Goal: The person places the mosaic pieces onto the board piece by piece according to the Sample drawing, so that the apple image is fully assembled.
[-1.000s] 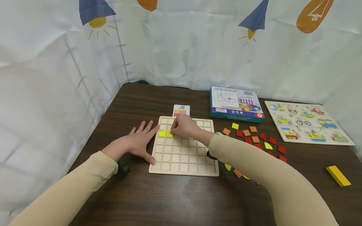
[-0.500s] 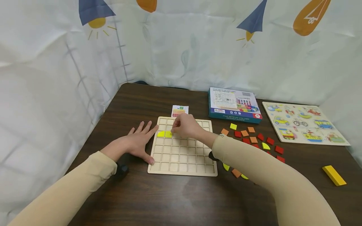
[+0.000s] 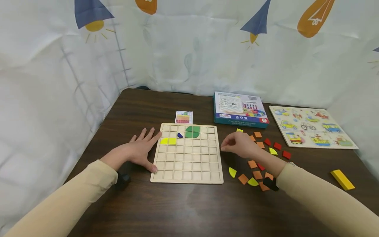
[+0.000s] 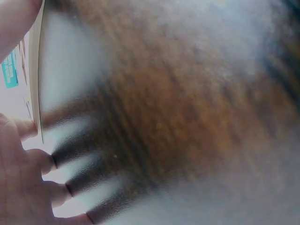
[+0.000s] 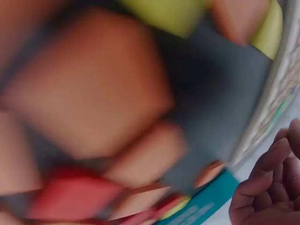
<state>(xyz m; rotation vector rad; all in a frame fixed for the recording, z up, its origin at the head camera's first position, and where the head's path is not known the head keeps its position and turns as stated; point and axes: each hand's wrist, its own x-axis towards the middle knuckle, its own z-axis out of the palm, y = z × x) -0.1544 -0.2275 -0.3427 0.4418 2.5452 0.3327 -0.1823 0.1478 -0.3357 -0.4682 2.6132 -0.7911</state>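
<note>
My left hand [image 3: 139,149] lies spread at the left side of the wooden grid board [image 3: 188,164], its thumb and forefinger resting on the board's edge. In the left wrist view its fingers [image 4: 28,159] are spread on the dark tabletop. A yellow quarter-round tile [image 3: 164,141] and a yellow square tile [image 3: 172,141] sit side by side in the grid. Above them are a small dark blue tile [image 3: 180,135] and several green tiles [image 3: 192,132]. Just past the board's right edge hovers my right hand [image 3: 241,144], fingers loosely bent, with nothing seen in them in the right wrist view.
Right of the board lie several loose orange tiles [image 3: 243,179], red tiles [image 3: 277,145] and yellow tiles [image 3: 232,172]. Behind are a pattern card [image 3: 184,117], a teal box [image 3: 241,108] and a picture puzzle board [image 3: 314,128]. A yellow block [image 3: 342,179] lies far right.
My right hand has left the yellow square tile on the board and moved right, past the board's edge, towards the loose tiles. My left hand keeps its place on the board.
</note>
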